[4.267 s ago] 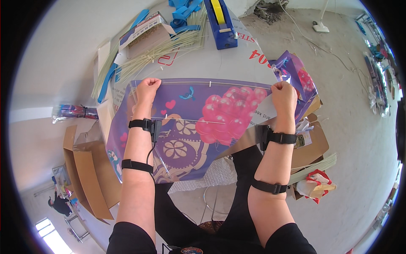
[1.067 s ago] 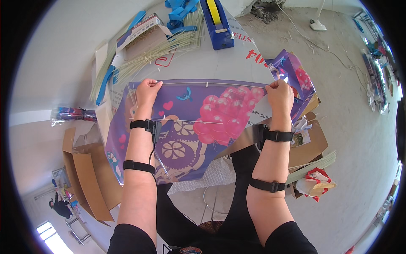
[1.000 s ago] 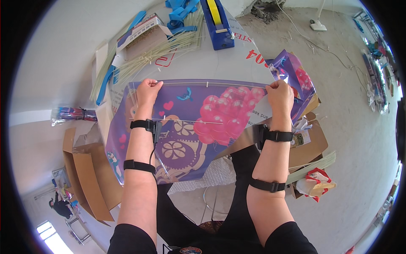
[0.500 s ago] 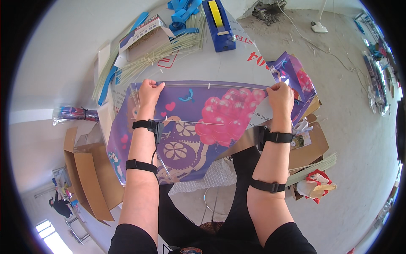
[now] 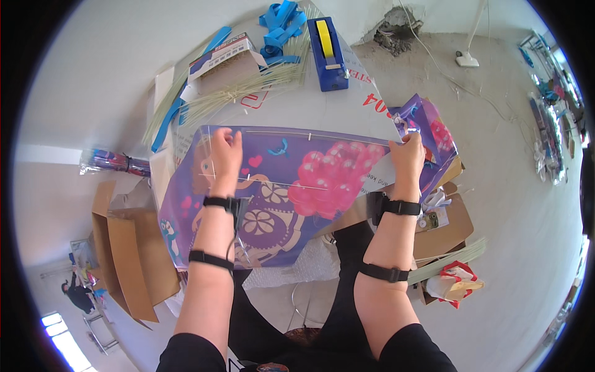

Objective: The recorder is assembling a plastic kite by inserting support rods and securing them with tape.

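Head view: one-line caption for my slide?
Left hand and right hand hold a purple printed kite above a cluttered white table.

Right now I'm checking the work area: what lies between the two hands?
In the head view, the purple printed kite sheet and its thin rod span from left hand to right hand.

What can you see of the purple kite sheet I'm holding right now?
The kite sheet is thin, glossy plastic, purple, printed with a cartoon figure, pink blossoms and small hearts. It lies spread flat over the table, its lower edge hanging toward the lap. A thin rod runs along its top edge. The left hand presses its upper left part; the right hand pinches its right corner.
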Demonstrator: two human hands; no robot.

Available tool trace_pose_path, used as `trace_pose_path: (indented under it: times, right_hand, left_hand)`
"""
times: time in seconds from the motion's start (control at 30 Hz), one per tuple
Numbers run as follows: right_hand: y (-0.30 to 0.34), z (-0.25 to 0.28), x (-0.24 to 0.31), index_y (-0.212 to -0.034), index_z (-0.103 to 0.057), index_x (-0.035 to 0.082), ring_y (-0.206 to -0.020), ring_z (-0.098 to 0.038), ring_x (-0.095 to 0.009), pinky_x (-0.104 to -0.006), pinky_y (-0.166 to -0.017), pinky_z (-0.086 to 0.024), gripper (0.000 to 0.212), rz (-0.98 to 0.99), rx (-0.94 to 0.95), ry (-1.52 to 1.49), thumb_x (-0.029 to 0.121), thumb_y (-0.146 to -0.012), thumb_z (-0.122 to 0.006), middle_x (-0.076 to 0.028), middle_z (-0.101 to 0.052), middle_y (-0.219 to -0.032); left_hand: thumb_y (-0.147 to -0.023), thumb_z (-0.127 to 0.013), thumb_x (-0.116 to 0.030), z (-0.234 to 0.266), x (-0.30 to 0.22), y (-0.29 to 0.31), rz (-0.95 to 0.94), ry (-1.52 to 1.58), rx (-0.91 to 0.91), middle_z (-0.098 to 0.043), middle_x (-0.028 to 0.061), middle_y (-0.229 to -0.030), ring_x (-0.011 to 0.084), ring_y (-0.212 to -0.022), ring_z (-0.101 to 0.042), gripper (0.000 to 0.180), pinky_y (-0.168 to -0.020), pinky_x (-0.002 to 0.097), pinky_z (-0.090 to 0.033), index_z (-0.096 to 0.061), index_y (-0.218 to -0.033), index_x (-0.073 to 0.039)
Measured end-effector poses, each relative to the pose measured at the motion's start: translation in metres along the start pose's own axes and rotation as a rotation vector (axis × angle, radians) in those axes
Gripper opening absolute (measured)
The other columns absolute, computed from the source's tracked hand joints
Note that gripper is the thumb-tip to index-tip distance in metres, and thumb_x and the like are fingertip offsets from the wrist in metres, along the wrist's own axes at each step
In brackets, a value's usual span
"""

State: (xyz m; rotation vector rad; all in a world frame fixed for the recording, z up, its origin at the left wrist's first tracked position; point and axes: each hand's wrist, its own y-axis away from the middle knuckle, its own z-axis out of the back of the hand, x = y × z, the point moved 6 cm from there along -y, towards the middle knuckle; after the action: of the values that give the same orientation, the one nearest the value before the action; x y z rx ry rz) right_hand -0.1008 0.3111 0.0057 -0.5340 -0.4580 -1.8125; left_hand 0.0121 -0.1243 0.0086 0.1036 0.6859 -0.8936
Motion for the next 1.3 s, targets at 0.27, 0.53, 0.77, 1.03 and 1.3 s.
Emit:
trace_pose_path:
  times: [0.27, 0.53, 0.77, 1.03, 1.3]
  right_hand:
    - [0.015, 0.043, 0.034, -0.084, -0.061, 0.003, -0.078, -0.064, -0.027, -0.0364, -0.073, -0.049, 0.015, 0.149, -0.253, -0.432, 0.013, -0.079, -0.07, -0.008, -0.066, -0.079]
    - [0.053, 0.016, 0.115, -0.093, -0.068, 0.004, -0.093, -0.062, -0.029, -0.0385, -0.084, -0.049, 0.014, 0.906, 0.057, -0.157, 0.007, -0.08, -0.064, -0.011, -0.067, -0.094]
    - [0.079, -0.031, 0.119, -0.11, -0.067, 0.008, -0.119, -0.053, -0.027, -0.0409, -0.097, -0.043, 0.031, 1.257, 0.387, 0.197, 0.007, -0.081, -0.059, -0.003, -0.065, -0.117]
    - [0.083, -0.057, 0.143, -0.121, -0.063, 0.01, -0.125, -0.048, -0.026, -0.0411, -0.102, -0.04, 0.037, 1.396, 0.453, 0.334, 0.008, -0.084, -0.058, -0.001, -0.059, -0.127]
    - [0.081, -0.066, 0.14, -0.121, -0.063, 0.011, -0.123, -0.049, -0.026, -0.0412, -0.1, -0.041, 0.036, 1.436, 0.463, 0.359, 0.008, -0.085, -0.058, 0.0, -0.06, -0.126]
  left_hand:
    - [-0.092, -0.058, -0.026, 0.015, -0.036, 0.163, -0.345, -0.337, 0.182, -0.037, 0.0174, -0.147, 0.0342, -0.136, -0.036, 0.051, -0.108, 0.0529, -0.031, -0.044, -0.139, -0.01]
    - [-0.096, -0.05, -0.039, 0.002, -0.018, 0.171, -0.311, -0.415, 0.198, -0.029, 0.0126, -0.154, 0.0319, -0.143, -0.026, 0.059, -0.113, 0.0536, -0.025, -0.035, -0.148, -0.015]
    - [-0.097, -0.045, -0.042, 0.003, -0.024, 0.171, -0.258, -0.409, 0.206, -0.03, 0.01, -0.154, 0.0291, -0.142, -0.027, 0.057, -0.115, 0.0512, -0.023, -0.036, -0.147, -0.016]
    - [-0.096, -0.047, -0.042, 0.005, -0.022, 0.17, -0.209, -0.381, 0.241, -0.031, 0.0078, -0.153, 0.0272, -0.142, -0.026, 0.056, -0.116, 0.05, -0.022, -0.038, -0.146, -0.017]
    - [-0.095, -0.047, -0.042, 0.005, -0.022, 0.168, -0.198, -0.381, 0.259, -0.032, 0.0077, -0.153, 0.0268, -0.142, -0.027, 0.057, -0.116, 0.0506, -0.021, -0.038, -0.146, -0.018]
